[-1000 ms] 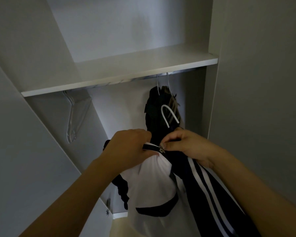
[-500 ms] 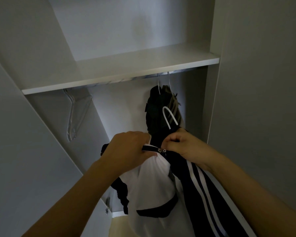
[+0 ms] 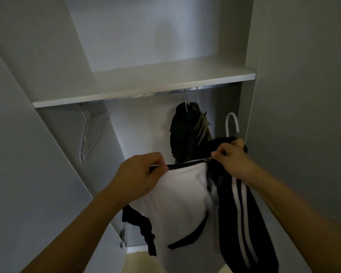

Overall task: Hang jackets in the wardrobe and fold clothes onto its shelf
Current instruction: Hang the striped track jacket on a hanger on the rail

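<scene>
Both hands up front on the black-and-white striped track jacket (image 3: pixel 185 198): left hand (image 3: pixel 138 174) grips its black zip edge, right hand (image 3: pixel 232 160) pinches the small metal zipper pull (image 3: pixel 207 159). Its white hanger hook (image 3: pixel 232 123) sits free below the white wardrobe shelf (image 3: pixel 146 83); dark hung jackets (image 3: pixel 187 131) behind.

- Pale floor (image 3: pixel 138 261) glimpsed below the wardrobe's open front
- Small metal latch (image 3: pixel 122 238) fixed low on the left door's inner edge, near the bottom corner
</scene>
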`<state>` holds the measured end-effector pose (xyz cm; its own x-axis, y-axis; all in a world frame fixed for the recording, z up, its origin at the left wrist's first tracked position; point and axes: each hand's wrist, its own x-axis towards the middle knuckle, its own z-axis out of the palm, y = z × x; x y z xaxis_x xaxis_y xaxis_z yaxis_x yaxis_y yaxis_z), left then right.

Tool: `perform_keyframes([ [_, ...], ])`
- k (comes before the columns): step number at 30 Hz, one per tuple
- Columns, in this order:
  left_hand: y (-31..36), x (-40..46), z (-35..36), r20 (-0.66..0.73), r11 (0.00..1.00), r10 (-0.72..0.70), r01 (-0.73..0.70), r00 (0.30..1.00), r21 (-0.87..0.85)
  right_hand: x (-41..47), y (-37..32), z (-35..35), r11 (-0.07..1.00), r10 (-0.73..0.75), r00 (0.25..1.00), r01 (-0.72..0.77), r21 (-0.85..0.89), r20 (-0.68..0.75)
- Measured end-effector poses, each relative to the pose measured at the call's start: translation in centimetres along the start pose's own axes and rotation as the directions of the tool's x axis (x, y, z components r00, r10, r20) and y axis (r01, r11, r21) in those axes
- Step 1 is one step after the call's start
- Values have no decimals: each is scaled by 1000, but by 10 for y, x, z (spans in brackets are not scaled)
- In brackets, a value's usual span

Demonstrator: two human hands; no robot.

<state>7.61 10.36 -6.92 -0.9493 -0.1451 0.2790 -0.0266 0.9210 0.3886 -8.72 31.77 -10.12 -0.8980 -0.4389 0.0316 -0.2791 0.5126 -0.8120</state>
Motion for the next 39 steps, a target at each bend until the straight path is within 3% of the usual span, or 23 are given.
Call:
perform_keyframes([
  [2,-13,-2,-12,106,994,-99,93,989,62,6,6,-14,998,70,996,-70,7,-52],
  [4,-21,2,-17,260,958,-212,148,942,245,9,2,-21,993,105,994,-104,48,-22],
  [6,-16,13,-9,329,928,-260,141,908,346,9,-13,-20,993,79,996,-81,82,30],
  [7,-8,19,-1,342,950,-230,133,911,284,8,-23,-18,995,45,998,-50,90,52],
  [10,28,31,30,322,983,-77,127,944,-136,4,-49,-6,995,-98,990,94,36,103],
  [13,41,38,46,229,945,-28,101,973,-311,1,-59,-9,979,-189,978,194,-57,91],
  [17,33,35,38,176,962,21,29,984,-272,1,-53,-21,990,-120,979,130,-52,164],
  [20,28,33,27,228,968,13,45,973,-246,2,-52,-17,995,-102,979,104,-3,174],
  [23,27,30,17,229,989,-34,66,973,-134,9,-54,-19,996,-89,987,84,43,135],
  [26,31,23,15,173,999,20,-11,985,-53,15,-54,-19,997,-78,980,72,42,182],
  [30,28,15,12,165,973,-30,66,986,-221,19,-50,-19,997,-42,985,31,68,167],
  [33,20,9,3,242,863,-82,190,967,-469,21,-48,-24,984,10,985,-40,175,172],
  [39,17,-1,0,199,916,-86,156,976,-370,22,-55,-13,988,-30,989,8,155,143],
])
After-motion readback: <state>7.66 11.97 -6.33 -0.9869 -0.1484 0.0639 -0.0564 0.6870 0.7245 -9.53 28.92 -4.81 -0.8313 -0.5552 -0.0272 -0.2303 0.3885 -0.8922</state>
